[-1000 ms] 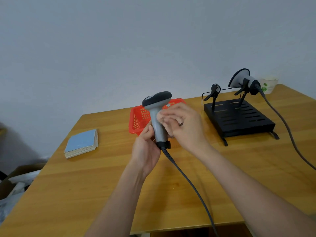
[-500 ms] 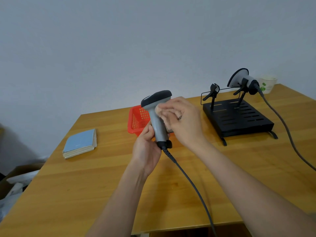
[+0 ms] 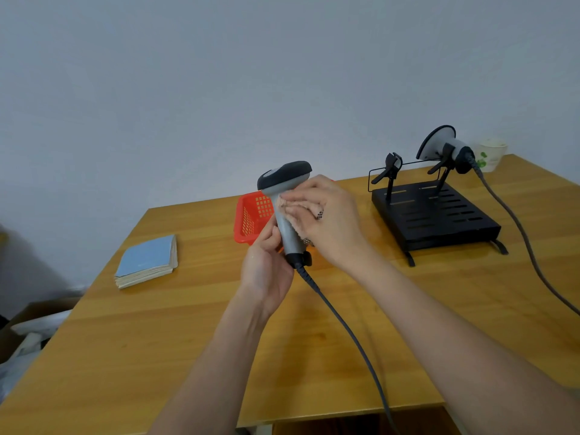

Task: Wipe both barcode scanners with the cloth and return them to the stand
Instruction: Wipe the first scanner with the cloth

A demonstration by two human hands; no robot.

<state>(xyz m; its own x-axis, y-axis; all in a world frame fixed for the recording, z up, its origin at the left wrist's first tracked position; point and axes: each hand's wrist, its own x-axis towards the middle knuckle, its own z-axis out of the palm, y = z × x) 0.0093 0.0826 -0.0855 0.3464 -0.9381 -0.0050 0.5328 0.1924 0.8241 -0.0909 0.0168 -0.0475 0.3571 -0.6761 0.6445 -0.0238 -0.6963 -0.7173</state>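
Wiping step is clearly in hand here: one grey scanner (image 3: 287, 215) with a dark rubbery-looking head is held upright above the table (image 3: 188, 324), its lower handle gripped by the left hand (image 3: 266, 271). A soft pinkish cloth (image 3: 293, 211) is pressed against the upper handle, just under the head, by the right hand (image 3: 326, 221), fingers curled round the cloth and pinching it to the plastic. A ribbed grey cable (image 3: 345, 328) is trailed off the base toward the table's near edge.

The second scanner (image 3: 439, 146) is already parked on the right cradle of the black slotted metal stand (image 3: 439, 218); whether it's been wiped can't be told. The left cradle (image 3: 390, 166) is free, so probably the head gets a rub next, then the handle has to be slotted there with the cable kept from snagging.

An orange mesh basket (image 3: 251, 215) is sat behind the hands.
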